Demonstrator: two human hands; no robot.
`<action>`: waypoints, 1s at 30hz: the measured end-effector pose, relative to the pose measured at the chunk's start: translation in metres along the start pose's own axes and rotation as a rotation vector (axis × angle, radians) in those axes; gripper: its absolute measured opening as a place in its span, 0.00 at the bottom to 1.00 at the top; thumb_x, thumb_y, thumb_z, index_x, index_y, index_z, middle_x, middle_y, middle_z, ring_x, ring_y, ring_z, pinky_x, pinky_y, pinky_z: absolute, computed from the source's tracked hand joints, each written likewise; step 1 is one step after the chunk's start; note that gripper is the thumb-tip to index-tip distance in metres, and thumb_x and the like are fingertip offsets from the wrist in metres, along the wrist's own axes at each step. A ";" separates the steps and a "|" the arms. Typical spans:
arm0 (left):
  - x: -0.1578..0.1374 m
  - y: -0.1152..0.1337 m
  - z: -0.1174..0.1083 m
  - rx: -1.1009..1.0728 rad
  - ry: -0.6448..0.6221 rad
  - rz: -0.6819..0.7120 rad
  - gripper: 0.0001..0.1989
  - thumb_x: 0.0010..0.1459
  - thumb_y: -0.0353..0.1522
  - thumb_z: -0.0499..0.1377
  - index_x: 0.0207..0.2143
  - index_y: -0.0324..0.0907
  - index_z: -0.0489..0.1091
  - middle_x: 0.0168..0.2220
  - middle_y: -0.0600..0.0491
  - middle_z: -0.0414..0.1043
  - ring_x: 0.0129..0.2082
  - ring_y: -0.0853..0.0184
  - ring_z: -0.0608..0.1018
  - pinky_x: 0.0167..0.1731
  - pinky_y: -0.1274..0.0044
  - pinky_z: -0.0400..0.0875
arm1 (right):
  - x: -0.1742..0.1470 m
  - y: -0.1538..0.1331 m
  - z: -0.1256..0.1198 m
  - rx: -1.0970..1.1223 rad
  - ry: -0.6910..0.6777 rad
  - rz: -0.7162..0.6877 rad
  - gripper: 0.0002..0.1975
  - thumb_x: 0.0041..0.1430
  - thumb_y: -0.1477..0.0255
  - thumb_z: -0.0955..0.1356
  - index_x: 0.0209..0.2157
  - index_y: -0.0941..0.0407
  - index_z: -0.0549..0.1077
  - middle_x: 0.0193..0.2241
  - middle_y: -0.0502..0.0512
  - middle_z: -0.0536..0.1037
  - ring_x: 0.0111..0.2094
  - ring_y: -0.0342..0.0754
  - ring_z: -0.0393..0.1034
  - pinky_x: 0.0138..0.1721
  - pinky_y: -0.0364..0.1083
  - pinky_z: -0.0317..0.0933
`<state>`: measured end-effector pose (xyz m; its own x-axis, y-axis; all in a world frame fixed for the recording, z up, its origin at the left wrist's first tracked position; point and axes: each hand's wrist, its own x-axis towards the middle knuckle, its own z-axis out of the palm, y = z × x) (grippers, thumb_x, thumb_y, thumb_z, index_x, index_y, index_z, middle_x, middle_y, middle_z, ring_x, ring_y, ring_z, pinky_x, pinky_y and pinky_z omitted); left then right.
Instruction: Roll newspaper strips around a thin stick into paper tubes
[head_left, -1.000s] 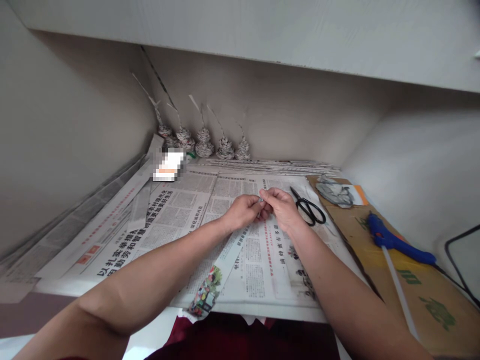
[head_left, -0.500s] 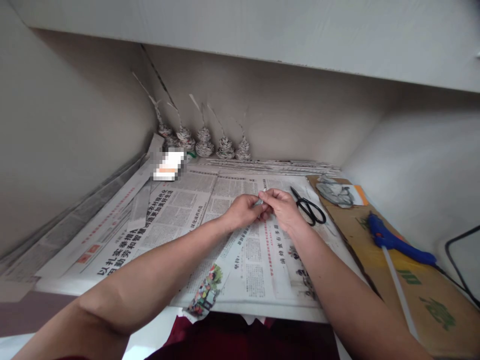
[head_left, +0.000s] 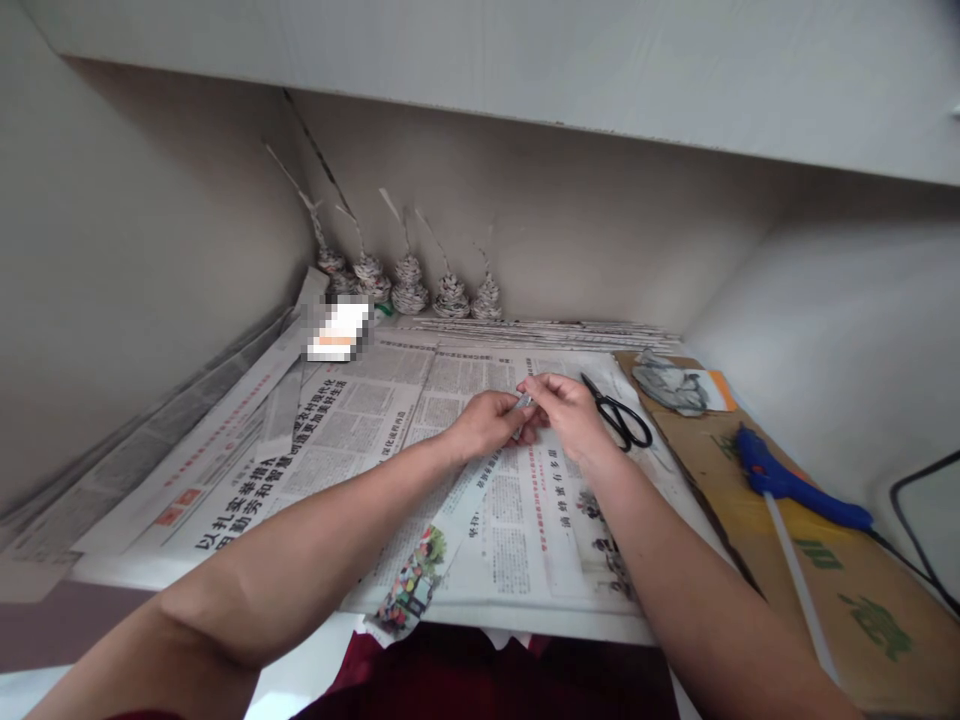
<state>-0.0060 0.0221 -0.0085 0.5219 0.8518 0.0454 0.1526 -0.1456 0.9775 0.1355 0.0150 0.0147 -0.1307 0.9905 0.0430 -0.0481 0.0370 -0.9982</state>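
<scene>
My left hand (head_left: 489, 424) and my right hand (head_left: 559, 408) meet over the newspaper sheets (head_left: 360, 450). Fingers of both are pinched on the upper end of a newspaper strip (head_left: 412, 583), which looks narrowly folded or rolled between the fingertips. From there the strip slants down to the left, under my left wrist, and its end with a coloured photo hangs at the table's front edge. Black-handled scissors (head_left: 626, 422) lie just right of my right hand. Part of the strip is hidden by my fingers.
Several woven paper gourd shapes (head_left: 409, 285) stand along the back wall, beside thin paper rods (head_left: 555, 333). A blue glue gun (head_left: 787, 485) and a crumpled plastic piece (head_left: 667, 382) rest on cardboard (head_left: 750, 560) at right. A shelf edge (head_left: 487, 110) overhangs the back.
My fingertips have shifted slightly on the strip, and a little more of its pinched end shows between them. Everything else stays in place.
</scene>
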 end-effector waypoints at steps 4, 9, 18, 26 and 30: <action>0.001 0.000 -0.001 -0.087 0.042 -0.032 0.17 0.57 0.41 0.52 0.28 0.36 0.69 0.27 0.48 0.74 0.26 0.70 0.75 0.25 0.80 0.70 | 0.000 -0.002 -0.001 -0.025 0.066 -0.019 0.15 0.48 0.58 0.70 0.30 0.57 0.71 0.17 0.47 0.71 0.13 0.41 0.64 0.15 0.41 0.54; 0.002 0.004 -0.001 -0.146 0.050 -0.062 0.15 0.57 0.39 0.53 0.27 0.36 0.69 0.27 0.48 0.73 0.26 0.70 0.75 0.25 0.79 0.71 | 0.001 0.000 -0.006 -0.074 0.009 -0.016 0.16 0.42 0.61 0.74 0.22 0.57 0.68 0.14 0.47 0.70 0.15 0.42 0.65 0.18 0.41 0.54; 0.005 0.001 -0.004 -0.197 0.165 -0.142 0.11 0.54 0.36 0.57 0.26 0.37 0.69 0.24 0.52 0.72 0.24 0.69 0.76 0.25 0.78 0.73 | 0.008 0.005 -0.020 -0.093 0.008 0.052 0.14 0.45 0.60 0.72 0.30 0.57 0.75 0.24 0.50 0.75 0.24 0.42 0.66 0.22 0.41 0.53; 0.004 -0.001 -0.005 -0.150 0.163 -0.100 0.12 0.53 0.38 0.58 0.27 0.37 0.71 0.23 0.52 0.72 0.22 0.71 0.75 0.22 0.80 0.71 | 0.008 0.009 -0.020 -0.090 0.012 0.029 0.14 0.46 0.60 0.71 0.28 0.57 0.75 0.23 0.50 0.74 0.22 0.40 0.62 0.22 0.41 0.52; 0.006 -0.005 -0.006 -0.121 0.191 -0.108 0.12 0.53 0.39 0.58 0.30 0.38 0.72 0.24 0.52 0.73 0.22 0.70 0.75 0.22 0.80 0.71 | 0.008 0.008 -0.024 0.028 -0.066 0.105 0.15 0.46 0.61 0.72 0.33 0.57 0.76 0.26 0.52 0.76 0.26 0.42 0.67 0.25 0.41 0.54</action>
<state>-0.0092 0.0308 -0.0118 0.3381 0.9405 -0.0338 0.0916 0.0028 0.9958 0.1577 0.0259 0.0057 -0.2016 0.9777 -0.0579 -0.0585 -0.0711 -0.9958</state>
